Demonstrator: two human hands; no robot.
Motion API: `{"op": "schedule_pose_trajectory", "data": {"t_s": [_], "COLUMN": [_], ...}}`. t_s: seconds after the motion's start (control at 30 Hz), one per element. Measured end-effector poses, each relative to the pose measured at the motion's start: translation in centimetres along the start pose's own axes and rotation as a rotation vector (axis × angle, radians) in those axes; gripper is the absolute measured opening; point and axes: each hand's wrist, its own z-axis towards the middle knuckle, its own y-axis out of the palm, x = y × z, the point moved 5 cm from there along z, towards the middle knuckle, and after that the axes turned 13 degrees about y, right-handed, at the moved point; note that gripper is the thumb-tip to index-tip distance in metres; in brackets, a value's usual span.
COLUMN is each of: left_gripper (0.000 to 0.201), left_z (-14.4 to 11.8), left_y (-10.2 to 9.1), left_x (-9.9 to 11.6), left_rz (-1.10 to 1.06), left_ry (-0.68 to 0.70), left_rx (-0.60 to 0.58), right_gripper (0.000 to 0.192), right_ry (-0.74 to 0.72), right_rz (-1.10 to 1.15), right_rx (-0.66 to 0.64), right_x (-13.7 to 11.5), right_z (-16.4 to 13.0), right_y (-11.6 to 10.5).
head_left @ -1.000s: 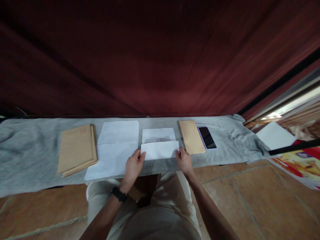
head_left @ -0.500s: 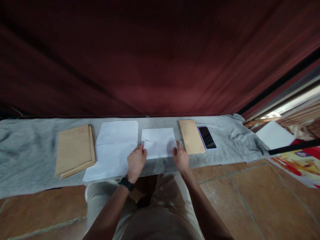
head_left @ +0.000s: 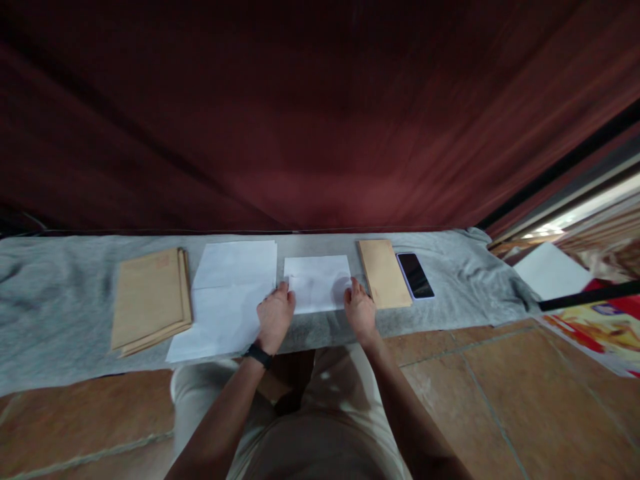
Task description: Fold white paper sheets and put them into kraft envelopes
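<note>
Folded white sheet [head_left: 319,283], flat on grey cloth [head_left: 60,293] at centre of the low surface, directly ahead of the knees. Left hand [head_left: 275,318] at its near-left corner, fingers together and pressed flat on the paper edge; black wristband [head_left: 258,355] at the wrist. Right hand [head_left: 359,311] at the near-right corner, fingers likewise together, bearing down. Just left, touching or nearly so: stack of white paper [head_left: 227,297]. Further left: pile of brown envelopes [head_left: 149,299]. Just right: single brown envelope [head_left: 383,273], then dark smartphone [head_left: 415,275] beside it. Behind: dark red curtain [head_left: 300,120]. Below: terracotta floor tiles [head_left: 500,400].
</note>
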Motion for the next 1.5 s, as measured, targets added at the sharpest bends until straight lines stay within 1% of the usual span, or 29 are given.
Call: {"op": "schedule_pose_trajectory", "data": {"t_s": [0.33,0.57,0.9,1.07,1.33,1.5], "left_gripper": [0.035,0.036,0.036,0.037,0.037,0.038], "left_z": [1.3,2.2,3.7,4.5,5.8,6.0], "left_y": [0.3,0.1,0.0,0.0,-0.1,0.1], "left_x": [-0.3,-0.2,-0.4,-0.6,-0.8,-0.9], "left_rz": [-0.012,-0.003,-0.011,-0.02,-0.044,-0.04], "left_ry": [-0.012,-0.014,-0.024,-0.024,-0.041,-0.045], "left_rx": [0.013,0.013,0.007,0.033,0.024,0.025], "right_gripper": [0.039,0.039,0.037,0.039,0.04,0.041], "right_ry": [0.011,0.004,-0.006,-0.016,-0.035,-0.052], "right_rz": [-0.033,-0.058,-0.072,-0.069,-0.086,-0.091], "right_rx": [-0.03,-0.03,-0.013,0.004,0.062,0.055], "right_x": [-0.6,-1.0,-1.9,-2.1,-2.4,-2.7], "right_z": [1.2,2.2,3.4,4.1,5.0,5.4], "right_y": [-0.1,0.2,-0.2,0.2,0.6,0.7]}}
